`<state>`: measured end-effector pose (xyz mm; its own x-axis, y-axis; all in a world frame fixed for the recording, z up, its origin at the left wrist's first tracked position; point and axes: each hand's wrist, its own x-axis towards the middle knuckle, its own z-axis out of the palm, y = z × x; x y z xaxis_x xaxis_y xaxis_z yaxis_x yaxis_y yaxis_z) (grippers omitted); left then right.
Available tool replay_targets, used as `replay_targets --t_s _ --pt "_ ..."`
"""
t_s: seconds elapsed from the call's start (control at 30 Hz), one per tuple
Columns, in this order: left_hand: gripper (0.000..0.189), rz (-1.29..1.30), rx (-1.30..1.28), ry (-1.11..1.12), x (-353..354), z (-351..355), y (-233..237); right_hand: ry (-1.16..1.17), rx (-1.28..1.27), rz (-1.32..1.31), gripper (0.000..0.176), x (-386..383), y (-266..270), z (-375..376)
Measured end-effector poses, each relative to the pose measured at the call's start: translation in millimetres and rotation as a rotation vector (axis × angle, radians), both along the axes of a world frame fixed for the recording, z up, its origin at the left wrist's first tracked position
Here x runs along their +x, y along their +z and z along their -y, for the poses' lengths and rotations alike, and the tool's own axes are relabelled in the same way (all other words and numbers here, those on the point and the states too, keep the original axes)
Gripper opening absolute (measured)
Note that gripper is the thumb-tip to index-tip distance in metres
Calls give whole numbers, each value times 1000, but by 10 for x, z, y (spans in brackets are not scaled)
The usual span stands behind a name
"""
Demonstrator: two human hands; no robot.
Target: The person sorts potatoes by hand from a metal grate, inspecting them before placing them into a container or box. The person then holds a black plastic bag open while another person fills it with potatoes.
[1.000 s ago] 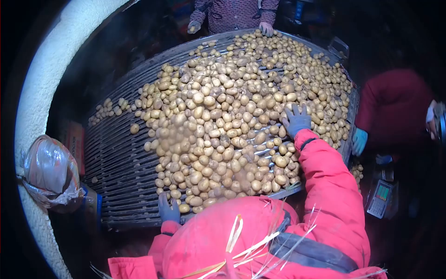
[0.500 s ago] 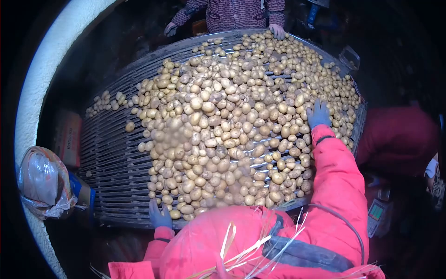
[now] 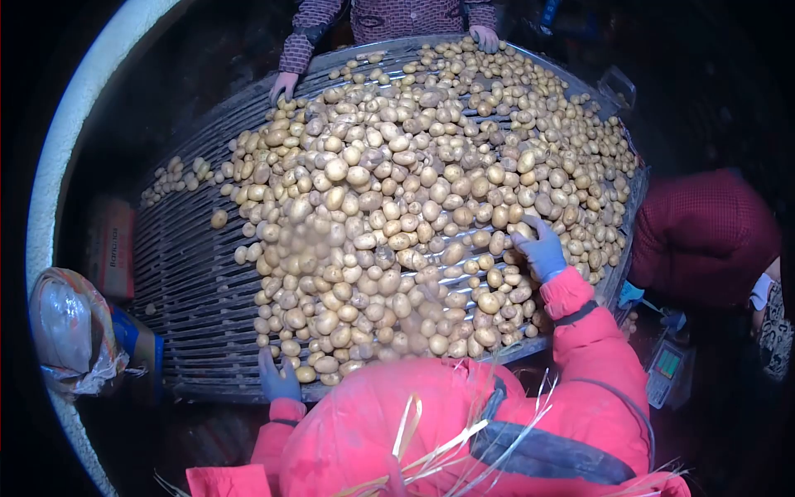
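Observation:
Potatoes point(image 3: 397, 224) lie in a thick layer over the slatted grading table point(image 3: 207, 306). My right hand point(image 3: 542, 251), in a blue-grey glove, is at the right part of the heap, its thumb and fingers closed around a potato point(image 3: 520, 230). At the near left edge of the table rests my left hand point(image 3: 279, 379), gloved as well, fingers apart and beside the closest potatoes; I see nothing held in it.
Across the table a person in a patterned jacket point(image 3: 406, 18) has both gloved hands on it. Another person point(image 3: 704, 236) bends at the right. A cardboard box point(image 3: 114, 248) and a plastic-lined sack point(image 3: 66, 327) stand left. A scale display point(image 3: 665, 363) glows lower right.
My right hand has drawn back toward me and closed on a potato. The person opposite has reached a hand to the far-left potatoes. My left hand stays near the edge.

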<state>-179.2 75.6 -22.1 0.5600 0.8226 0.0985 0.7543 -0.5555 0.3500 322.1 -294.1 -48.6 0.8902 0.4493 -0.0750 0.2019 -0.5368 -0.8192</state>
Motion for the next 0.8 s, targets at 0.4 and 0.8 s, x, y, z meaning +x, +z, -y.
replay_targets --t_s 0.4,0.8 --pt "53 32 -33 -6 23 20 58 84 1382 -1366 59 -493 616 -402" --pt "52 27 -4 -29 -39 -41 -44 180 1160 -1039 70 -652 727 -325"
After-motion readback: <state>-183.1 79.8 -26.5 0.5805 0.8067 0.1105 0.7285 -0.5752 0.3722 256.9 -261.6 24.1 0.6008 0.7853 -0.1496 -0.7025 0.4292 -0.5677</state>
